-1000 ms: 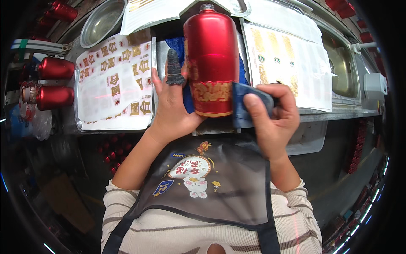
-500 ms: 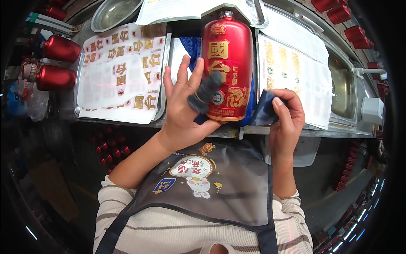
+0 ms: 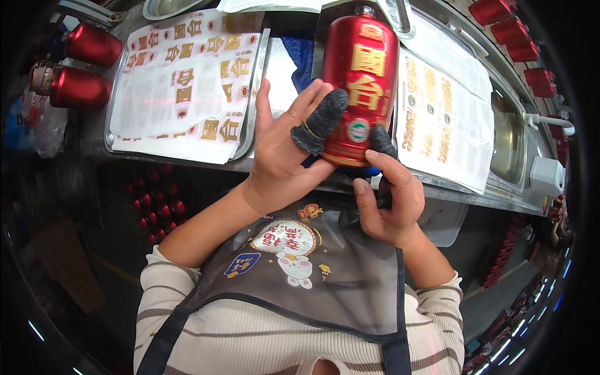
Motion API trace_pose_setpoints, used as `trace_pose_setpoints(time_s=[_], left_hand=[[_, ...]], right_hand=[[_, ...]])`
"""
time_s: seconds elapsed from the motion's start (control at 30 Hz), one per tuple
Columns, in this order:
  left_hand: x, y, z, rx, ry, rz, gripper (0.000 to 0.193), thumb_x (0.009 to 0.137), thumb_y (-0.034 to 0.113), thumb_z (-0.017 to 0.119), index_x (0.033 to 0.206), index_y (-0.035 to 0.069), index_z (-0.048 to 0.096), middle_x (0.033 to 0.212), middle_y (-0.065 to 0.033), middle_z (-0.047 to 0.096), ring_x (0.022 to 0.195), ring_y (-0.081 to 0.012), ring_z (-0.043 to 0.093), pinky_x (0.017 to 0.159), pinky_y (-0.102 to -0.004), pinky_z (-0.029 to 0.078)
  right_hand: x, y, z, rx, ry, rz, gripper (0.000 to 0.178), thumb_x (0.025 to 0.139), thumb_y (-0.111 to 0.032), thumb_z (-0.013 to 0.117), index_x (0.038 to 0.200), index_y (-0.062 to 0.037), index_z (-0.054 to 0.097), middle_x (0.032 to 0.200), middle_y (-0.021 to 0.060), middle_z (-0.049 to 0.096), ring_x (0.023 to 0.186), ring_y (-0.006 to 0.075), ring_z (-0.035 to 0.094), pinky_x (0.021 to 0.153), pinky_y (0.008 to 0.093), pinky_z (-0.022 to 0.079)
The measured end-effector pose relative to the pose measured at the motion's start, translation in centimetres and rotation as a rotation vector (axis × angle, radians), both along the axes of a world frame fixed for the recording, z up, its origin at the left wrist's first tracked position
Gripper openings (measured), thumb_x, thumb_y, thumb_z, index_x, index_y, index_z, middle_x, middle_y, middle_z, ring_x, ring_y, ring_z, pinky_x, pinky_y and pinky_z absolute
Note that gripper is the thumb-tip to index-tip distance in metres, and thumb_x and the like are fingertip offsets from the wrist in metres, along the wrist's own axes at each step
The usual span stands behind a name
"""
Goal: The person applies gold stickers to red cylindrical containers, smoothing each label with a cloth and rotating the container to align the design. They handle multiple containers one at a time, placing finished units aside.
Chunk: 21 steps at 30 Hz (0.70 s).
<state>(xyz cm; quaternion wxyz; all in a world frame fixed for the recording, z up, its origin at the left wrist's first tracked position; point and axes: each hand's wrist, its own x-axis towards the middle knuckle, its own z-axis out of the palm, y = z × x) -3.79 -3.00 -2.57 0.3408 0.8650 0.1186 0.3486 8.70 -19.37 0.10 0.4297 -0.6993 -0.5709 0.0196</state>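
A glossy red bottle [image 3: 364, 81] with gold characters and a round green-and-white mark leans at the back of the counter, neck away from me, tilted slightly right. My left hand [image 3: 279, 139] grips its lower left side, thumb at the base. A dark finger cot [image 3: 320, 122] on one of these fingers rests against the bottle. My right hand [image 3: 400, 203] is curled at the lower right of the base, forefinger close to the glass. Another dark finger cot [image 3: 383, 142] shows there, touching the bottle. Whatever lies inside the right palm is hidden.
Left stands a metal tray [image 3: 251, 115] with printed decal sheets [image 3: 169, 106]. More decal sheets [image 3: 447, 119] lie at right beside a sink basin [image 3: 507, 134]. Red bottles [image 3: 81, 87] stand far left. A blue cloth [image 3: 300, 59] lies behind my left hand.
The bottle has turned, bringing its large gold characters rightward. My right hand moved left to its base; the dark blue flat piece it held no longer shows clearly. The left finger cot now lies against the bottle.
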Motion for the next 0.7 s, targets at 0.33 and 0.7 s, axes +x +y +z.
trace_pose_setpoints(time_s=[0.33, 0.7], left_hand=[[1.2, -0.2, 1.0, 0.144, 0.035, -0.036, 0.077, 0.069, 0.014, 0.081, 0.138, 0.002, 0.048, 0.142, -0.0065, 0.057, 0.129, -0.0301, 0.054, 0.115, -0.0651, 0.006], [0.1, 0.9, 0.7, 0.103, 0.087, -0.100, 0.096, 0.069, 0.032, 0.087, 0.147, 0.002, 0.040, 0.146, -0.0085, 0.052, 0.136, -0.0302, 0.048, 0.116, -0.0638, 0.003]], right_hand=[[-0.8, 0.4, 0.5, -0.078, -0.132, 0.124, 0.042, 0.073, -0.001, 0.075, 0.114, -0.0041, 0.067, 0.086, 0.0058, 0.069, 0.052, 0.0195, 0.054, 0.049, 0.0323, 0.040], [-1.6, -2.4, -1.4, -0.026, 0.398, -0.168, 0.039, 0.085, -0.006, 0.070, 0.121, 0.0028, 0.059, 0.109, 0.0136, 0.064, 0.060, 0.0076, 0.057, 0.053, 0.0208, 0.044]])
